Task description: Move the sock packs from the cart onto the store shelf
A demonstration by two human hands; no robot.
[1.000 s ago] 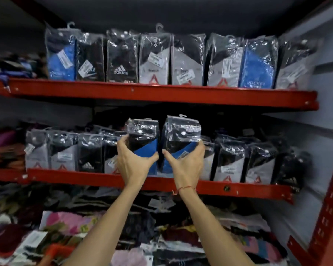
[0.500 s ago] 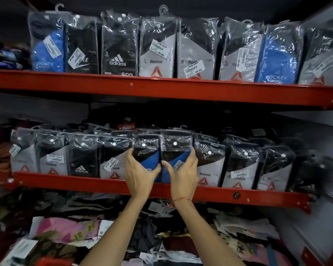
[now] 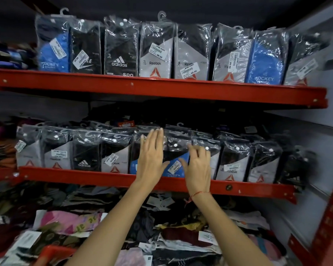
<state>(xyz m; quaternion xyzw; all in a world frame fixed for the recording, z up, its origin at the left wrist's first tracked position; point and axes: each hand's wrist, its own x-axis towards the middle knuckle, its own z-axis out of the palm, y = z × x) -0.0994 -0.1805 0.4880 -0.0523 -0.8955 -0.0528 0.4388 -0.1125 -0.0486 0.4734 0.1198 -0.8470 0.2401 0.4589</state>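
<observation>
Item: two blue sock packs point(image 3: 174, 166), upright at the middle shelf point(image 3: 96, 178) front edge, mid-row. Your left hand point(image 3: 151, 160) and right hand point(image 3: 198, 167): fingers spread, gripping nothing. Likely light, soft, slippery film; pinch the sides.

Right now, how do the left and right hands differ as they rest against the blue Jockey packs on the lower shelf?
The left hand is flat with fingers straight and together, reaching higher up the packs; the right hand sits lower with fingers curled and spread. Only the right wrist wears a red thread. Both are open, gripping nothing, in front of the blue Jockey packs.
</observation>
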